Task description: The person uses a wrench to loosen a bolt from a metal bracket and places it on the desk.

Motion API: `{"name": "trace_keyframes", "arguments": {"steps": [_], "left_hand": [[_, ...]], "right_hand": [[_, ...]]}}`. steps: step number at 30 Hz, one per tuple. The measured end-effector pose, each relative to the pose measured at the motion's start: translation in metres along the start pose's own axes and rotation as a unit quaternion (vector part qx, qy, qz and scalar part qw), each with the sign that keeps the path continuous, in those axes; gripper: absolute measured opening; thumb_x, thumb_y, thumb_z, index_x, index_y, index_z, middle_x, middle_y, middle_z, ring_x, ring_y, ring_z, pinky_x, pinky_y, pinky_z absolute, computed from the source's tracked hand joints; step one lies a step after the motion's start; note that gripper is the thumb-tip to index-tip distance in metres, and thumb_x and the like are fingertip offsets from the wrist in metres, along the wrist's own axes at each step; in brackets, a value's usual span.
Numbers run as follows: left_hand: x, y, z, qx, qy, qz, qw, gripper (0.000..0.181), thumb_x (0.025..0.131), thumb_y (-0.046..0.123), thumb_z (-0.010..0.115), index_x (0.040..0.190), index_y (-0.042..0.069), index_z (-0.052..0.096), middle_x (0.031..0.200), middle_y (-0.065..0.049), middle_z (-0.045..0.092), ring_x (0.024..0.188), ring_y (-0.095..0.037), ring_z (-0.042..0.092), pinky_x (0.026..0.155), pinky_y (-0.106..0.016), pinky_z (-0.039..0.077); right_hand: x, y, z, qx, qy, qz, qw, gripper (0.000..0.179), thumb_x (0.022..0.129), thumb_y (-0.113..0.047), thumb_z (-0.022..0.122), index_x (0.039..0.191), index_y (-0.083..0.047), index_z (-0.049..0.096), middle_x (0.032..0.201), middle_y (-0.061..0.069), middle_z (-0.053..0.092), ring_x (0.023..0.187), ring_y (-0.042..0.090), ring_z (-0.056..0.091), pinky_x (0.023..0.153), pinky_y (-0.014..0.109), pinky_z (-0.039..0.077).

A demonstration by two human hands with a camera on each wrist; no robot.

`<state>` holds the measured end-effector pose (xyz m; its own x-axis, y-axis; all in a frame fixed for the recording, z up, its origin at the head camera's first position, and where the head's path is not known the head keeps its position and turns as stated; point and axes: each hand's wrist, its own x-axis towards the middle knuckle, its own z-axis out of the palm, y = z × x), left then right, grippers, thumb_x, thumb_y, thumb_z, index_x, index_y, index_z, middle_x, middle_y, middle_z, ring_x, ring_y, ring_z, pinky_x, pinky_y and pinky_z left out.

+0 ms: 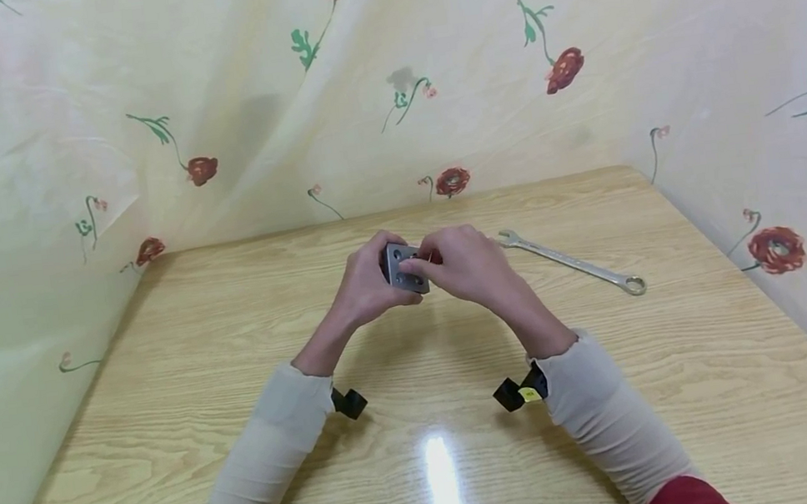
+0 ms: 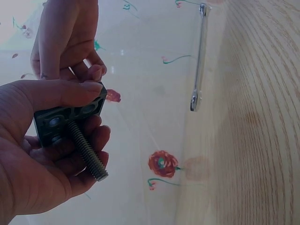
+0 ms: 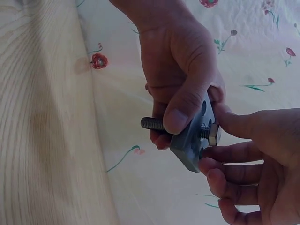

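The left hand [image 1: 369, 281] grips a grey metal block [image 3: 187, 149] by its edges, fingers wrapped round it, thumb on one side; the block is held up off the counter [image 1: 229, 307], at 12 o'clock from the person; holes show in its face; a bolt [image 2: 88, 151] runs through it, the threaded end jutting towards 5 o'clock in the left wrist view; the right hand [image 1: 468, 261] has its thumb and curled fingers pinched about the bolt's head, which stands a little apart from the face with some thread bare between; a wrench [image 1: 571, 261] lies on the counter at 3 o'clock from the block, its ring end towards 4 o'clock, its forked end towards 10; a flowered cloth [image 1: 239, 79] hangs behind the counter.
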<state>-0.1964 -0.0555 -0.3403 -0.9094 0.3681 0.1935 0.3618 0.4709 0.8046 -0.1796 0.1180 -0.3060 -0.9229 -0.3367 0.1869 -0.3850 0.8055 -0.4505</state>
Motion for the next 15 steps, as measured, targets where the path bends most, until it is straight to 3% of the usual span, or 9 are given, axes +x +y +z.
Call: {"name": "trace_keyframes", "arguments": {"steps": [4,11,15], "left_hand": [[0.0005,-0.0004,-0.0003,0.001,0.001,0.000,1.0000,0.064,0.064,0.005,0.086,0.119,0.008,0.053,0.114,-0.015,0.061,0.097,-0.028,0.059,0.080,-0.037,0.053],[0.0013,-0.0014,-0.0006,-0.001,0.004,-0.001,1.0000,0.066,0.063,0.005,0.087,0.120,0.008,0.053,0.115,-0.016,0.060,0.098,-0.028,0.059,0.080,-0.037,0.053],[0.0009,-0.0010,-0.0007,-0.005,0.007,0.003,1.0000,0.066,0.062,0.003,0.087,0.119,0.008,0.054,0.114,-0.016,0.060,0.098,-0.028,0.060,0.082,-0.038,0.053]], "right_hand": [[-0.0002,-0.0012,0.0025,-0.002,0.009,-0.018,0.9998,0.026,0.091,-0.038,0.065,0.082,-0.014,0.072,0.066,0.000,0.064,0.055,0.014,0.049,0.050,0.025,0.037],[-0.0008,-0.0031,0.0014,-0.005,0.019,-0.058,0.9981,0.021,0.088,-0.026,0.070,0.103,-0.012,0.074,0.081,0.003,0.073,0.068,0.015,0.062,0.060,0.028,0.047],[-0.0015,-0.0042,0.0008,-0.002,0.021,-0.076,0.9969,0.021,0.085,-0.017,0.072,0.106,-0.011,0.074,0.088,0.005,0.074,0.069,0.017,0.065,0.063,0.030,0.050]]}}
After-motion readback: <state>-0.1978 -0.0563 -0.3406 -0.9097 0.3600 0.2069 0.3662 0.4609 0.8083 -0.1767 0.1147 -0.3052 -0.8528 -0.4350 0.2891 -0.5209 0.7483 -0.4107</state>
